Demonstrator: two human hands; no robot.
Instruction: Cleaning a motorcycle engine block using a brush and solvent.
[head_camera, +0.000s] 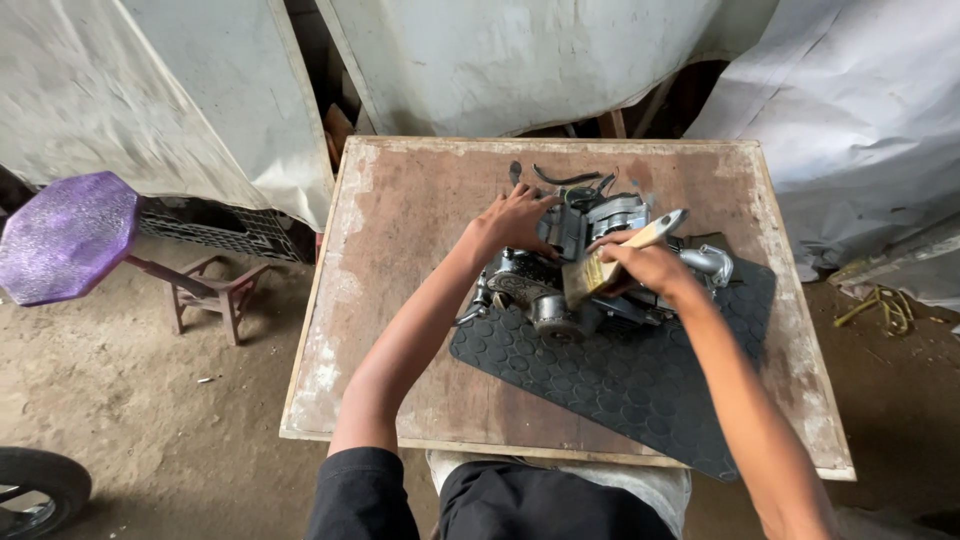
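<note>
The small grey engine (590, 270) sits under both your hands, on the far end of the black studded rubber mat (620, 385) that lies across the wooden bench (400, 230). Your right hand (650, 268) has its fingers clenched around the pale wooden handle of a paintbrush (625, 255); the handle sticks up and away past your knuckles, and the bristle end points down against the engine casing just below your fingertips. Your left hand (512, 222) lies on the engine's far left side, fingers spread and pressed flat on the metal, not wrapped around anything. Just beyond your left fingertips a few dark curved loose parts (565, 180) lie on the bare wood. Well to the left of your left hand, off the bench, a purple eight-sided stool (68, 235) stands on the dirt floor (160, 400). Grey tarpaulins (500, 60) hang beyond the bench.
</note>
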